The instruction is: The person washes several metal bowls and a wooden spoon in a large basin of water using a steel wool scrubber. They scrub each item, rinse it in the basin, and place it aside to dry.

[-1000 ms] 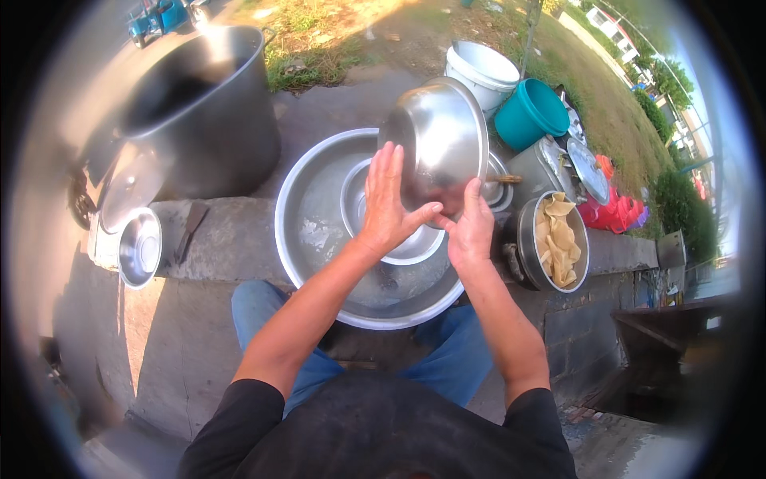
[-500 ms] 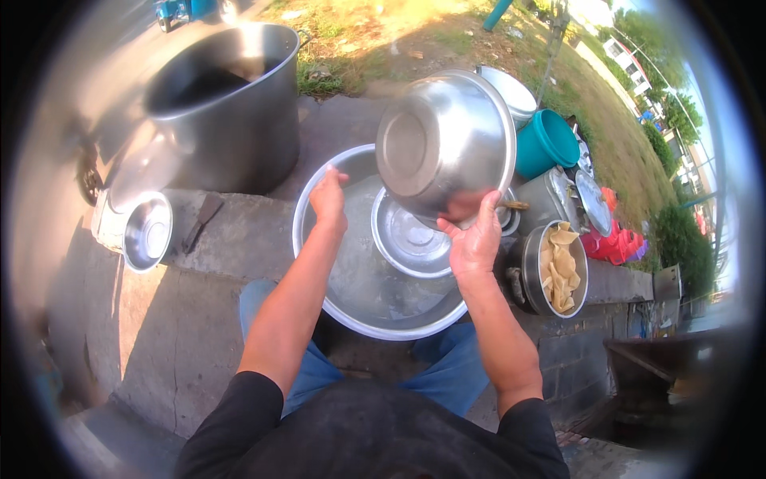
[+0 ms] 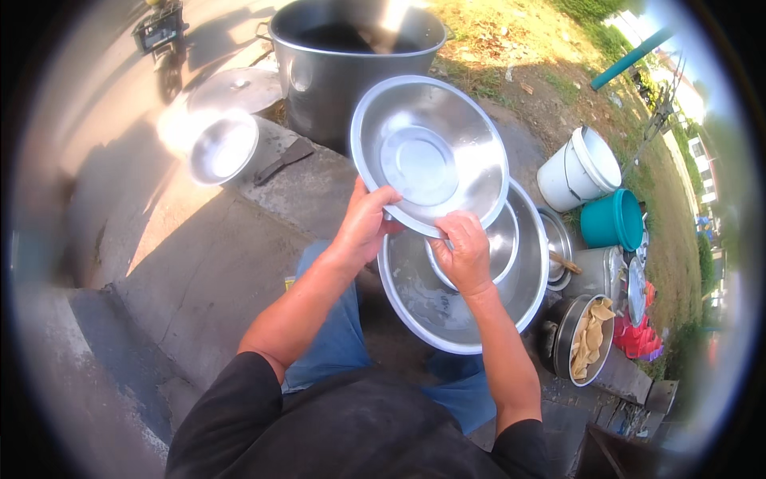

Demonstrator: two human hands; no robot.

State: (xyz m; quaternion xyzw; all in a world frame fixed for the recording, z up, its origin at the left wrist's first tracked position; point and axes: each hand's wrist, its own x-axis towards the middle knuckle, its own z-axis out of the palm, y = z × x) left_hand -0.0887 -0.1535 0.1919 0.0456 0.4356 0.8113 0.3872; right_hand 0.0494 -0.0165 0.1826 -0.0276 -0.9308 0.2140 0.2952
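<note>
A shiny metal bowl (image 3: 471,120) is held tilted in both hands, its inside facing me. My left hand (image 3: 367,219) grips its lower left rim, thumb on the inner side. At the lower right rim, my right hand (image 3: 465,251) pinches the edge. Beneath the held bowl stands a wide metal basin (image 3: 415,307) with some water in it. A smaller metal bowl (image 3: 503,247) sits in that basin, partly covered by my right hand and the held bowl.
A large dark pot (image 3: 319,92) stands beyond. To the left are another metal bowl (image 3: 223,149), a flat-bladed scraper (image 3: 285,161) and a round lid (image 3: 239,89). On the right stand a white bucket (image 3: 568,176), a teal bucket (image 3: 610,221) and a pot (image 3: 565,339) holding tan flat pieces (image 3: 589,343).
The bowl has been turned from showing its underside to showing its inside. My left hand, free before, now grips its rim. The view has swung left.
</note>
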